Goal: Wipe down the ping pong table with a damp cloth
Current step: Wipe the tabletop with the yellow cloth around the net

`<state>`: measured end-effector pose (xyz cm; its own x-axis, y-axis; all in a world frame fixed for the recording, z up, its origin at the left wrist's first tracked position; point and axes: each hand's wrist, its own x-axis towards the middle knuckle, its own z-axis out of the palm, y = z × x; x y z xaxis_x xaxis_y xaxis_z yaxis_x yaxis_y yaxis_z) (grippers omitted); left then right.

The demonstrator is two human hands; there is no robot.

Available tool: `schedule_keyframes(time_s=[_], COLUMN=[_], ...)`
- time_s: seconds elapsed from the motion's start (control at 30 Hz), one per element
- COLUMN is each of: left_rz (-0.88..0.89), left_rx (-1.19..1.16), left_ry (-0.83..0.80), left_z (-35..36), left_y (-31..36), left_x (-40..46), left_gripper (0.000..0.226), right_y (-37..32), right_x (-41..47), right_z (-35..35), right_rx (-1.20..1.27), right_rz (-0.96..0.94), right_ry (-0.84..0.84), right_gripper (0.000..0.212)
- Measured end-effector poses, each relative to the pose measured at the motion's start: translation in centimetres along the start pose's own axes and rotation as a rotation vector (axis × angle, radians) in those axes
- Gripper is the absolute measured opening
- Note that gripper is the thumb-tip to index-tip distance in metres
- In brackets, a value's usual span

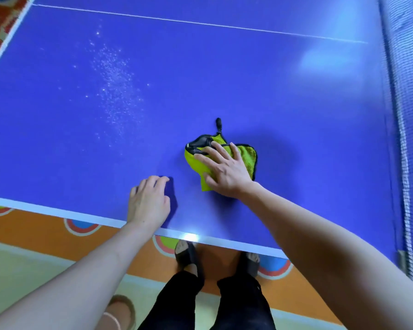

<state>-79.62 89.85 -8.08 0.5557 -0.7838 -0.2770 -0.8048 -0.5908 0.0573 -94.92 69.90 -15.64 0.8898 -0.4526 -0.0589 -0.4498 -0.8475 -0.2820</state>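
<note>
A blue ping pong table (272, 91) with white edge lines fills most of the head view. A crumpled yellow-green cloth (244, 156) with black trim and a black hanging loop lies on it near the front edge. My right hand (227, 171) presses flat on the cloth with fingers spread. My left hand (149, 202) rests on the bare table surface just left of the cloth, fingers slightly bent, holding nothing. A patch of white specks (115, 89) spreads over the table to the upper left.
The net (401, 115) runs along the table's right side. A white centre line (200, 23) crosses the far part. Below the front edge lies an orange mat (34, 229) with coloured circles, where my feet in black sandals (186, 256) stand. Another shoe (119, 310) sits at the bottom.
</note>
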Motion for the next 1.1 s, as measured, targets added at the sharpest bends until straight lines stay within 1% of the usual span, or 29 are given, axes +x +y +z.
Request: schedule_keyframes(time_s=[0.1,0.2,0.3,0.4,0.5,0.6,0.67,0.73,0.8,0.97,1.1], left_rz=[0.067,0.141,0.205,0.266,0.306,0.334,0.332,0.292,0.248,0.186,0.136], left_rx=[-0.021,-0.046,-0.062,-0.096,-0.124,-0.133,-0.122,-0.106,-0.096,-0.064,-0.052], left_ry=[-0.006,-0.009,-0.018,-0.029,-0.042,-0.035,-0.014,0.023,0.045,0.038,0.041], left_z=[0.8,1.5,2.5,3.6,4.5,4.9,4.9,4.8,4.6,4.4,4.0], left_y=[5.0,11.3,18.0,24.5,30.2,33.4,33.7,32.7,30.9,23.7,16.1], left_x=[-0.2,-0.8,-2.0,-3.0,-3.8,-4.1,-4.1,-4.0,-3.9,-4.0,-4.6], left_gripper=[0.047,0.047,0.047,0.049,0.052,0.052,0.051,0.049,0.048,0.046,0.046], right_y=[6.2,13.2,19.8,25.1,26.3,24.0,21.9,19.6,17.1,10.5,4.5], right_x=[-5.2,-10.9,-17.0,-23.1,-27.0,-27.7,-27.1,-26.1,-24.8,-20.7,-15.9], right_z=[-1.2,-2.8,-4.7,-6.2,-6.2,-5.2,-4.5,-3.9,-3.3,-1.9,-0.5], right_rx=[-0.045,-0.062,-0.058,-0.055,-0.016,0.048,0.093,0.142,0.153,0.148,0.140], right_rz=[0.008,0.068,0.223,0.445,0.662,0.849,0.974,1.083,1.140,1.174,1.098], right_ry=[0.039,0.033,0.015,0.033,0.105,0.177,0.199,0.222,0.245,0.266,0.230], right_gripper=[0.063,0.064,0.064,0.065,0.065,0.066,0.066,0.067,0.068,0.068,0.067])
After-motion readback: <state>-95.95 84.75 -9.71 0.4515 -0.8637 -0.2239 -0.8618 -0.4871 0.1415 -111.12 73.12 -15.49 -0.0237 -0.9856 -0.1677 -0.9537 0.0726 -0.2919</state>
